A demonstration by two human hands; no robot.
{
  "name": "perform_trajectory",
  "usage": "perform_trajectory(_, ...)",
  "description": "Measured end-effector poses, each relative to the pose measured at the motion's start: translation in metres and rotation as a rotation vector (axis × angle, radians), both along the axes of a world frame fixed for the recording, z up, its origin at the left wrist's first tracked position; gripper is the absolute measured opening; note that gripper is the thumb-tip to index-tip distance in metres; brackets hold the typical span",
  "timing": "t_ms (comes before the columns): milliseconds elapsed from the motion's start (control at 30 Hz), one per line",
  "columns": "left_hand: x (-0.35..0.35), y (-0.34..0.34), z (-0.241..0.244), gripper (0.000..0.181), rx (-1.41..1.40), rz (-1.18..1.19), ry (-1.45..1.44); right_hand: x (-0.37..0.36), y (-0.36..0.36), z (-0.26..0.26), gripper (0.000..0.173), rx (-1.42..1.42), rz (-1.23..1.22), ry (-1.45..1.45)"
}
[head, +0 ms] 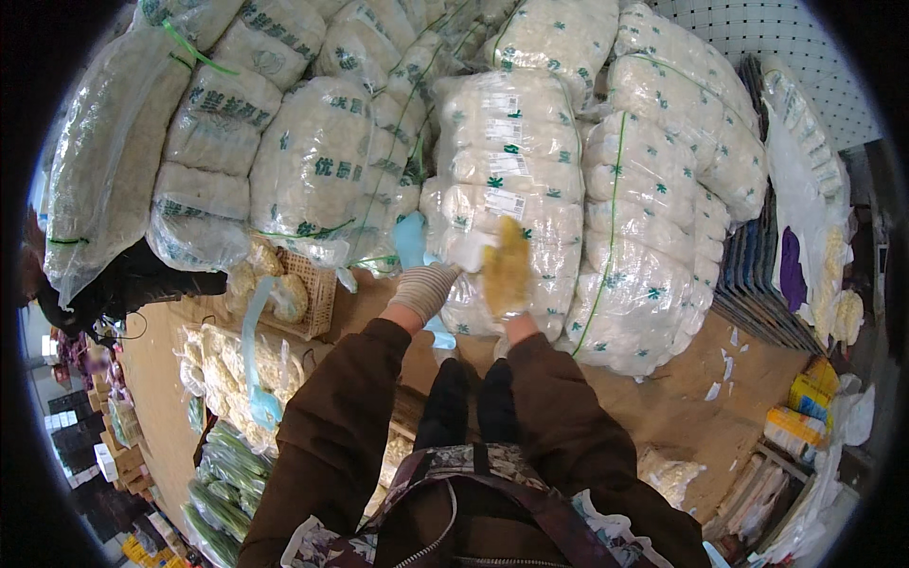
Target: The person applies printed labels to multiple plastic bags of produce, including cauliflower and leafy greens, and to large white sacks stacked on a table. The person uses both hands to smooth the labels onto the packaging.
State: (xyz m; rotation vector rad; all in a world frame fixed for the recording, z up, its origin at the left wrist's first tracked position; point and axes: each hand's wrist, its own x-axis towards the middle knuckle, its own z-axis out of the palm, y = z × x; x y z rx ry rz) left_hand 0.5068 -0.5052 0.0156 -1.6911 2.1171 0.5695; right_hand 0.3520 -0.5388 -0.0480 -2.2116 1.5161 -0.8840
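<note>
My left hand (424, 290), in a striped knit glove, grips a light blue strip (409, 240) that looks like label backing. Part of the strip shows above the hand, and another part hangs below it. Beside the left fingertips is a blurred white label (470, 250). My right hand (507, 268), in a yellow-coated work glove, is blurred at the label's right edge; its grip on the label is unclear. Both hands are over a plastic-wrapped white bale (547, 248) with green print. Printed labels (505, 203) run in a column up this bale.
More wrapped bales (639, 270) stand on both sides, some tied with green cord. A plastic crate (316, 298) is at left, near bagged pale goods (231, 355) with another blue strip (259, 334). Green vegetables (224, 490) lie lower left. Paper scraps (726, 366) litter the floor.
</note>
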Motion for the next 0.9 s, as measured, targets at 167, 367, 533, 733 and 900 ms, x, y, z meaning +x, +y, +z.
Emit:
perform_trajectory(167,0.01,0.008,-0.016,0.054,-0.001,-0.01,0.107,-0.059,0.003,0.013,0.045,0.259,-0.119,-0.264)
perform_trajectory(367,0.026,0.007,-0.013,0.055,-0.023,-0.029,0.171,-0.042,-0.015,0.033,0.037,-0.107,-0.019,0.079)
perform_trajectory(533,0.026,0.003,-0.022,0.054,0.002,-0.04,0.247,-0.03,0.008,-0.012,0.049,-0.102,0.221,0.873)
perform_trajectory(733,0.02,0.018,0.001,0.059,0.069,0.07,0.285,-0.016,0.041,0.03,0.06,0.211,0.158,0.548)
perform_trajectory(900,0.04,0.051,0.0,0.062,0.02,0.615,0.811,-0.022,0.094,0.042,0.053,0.398,0.031,0.427)
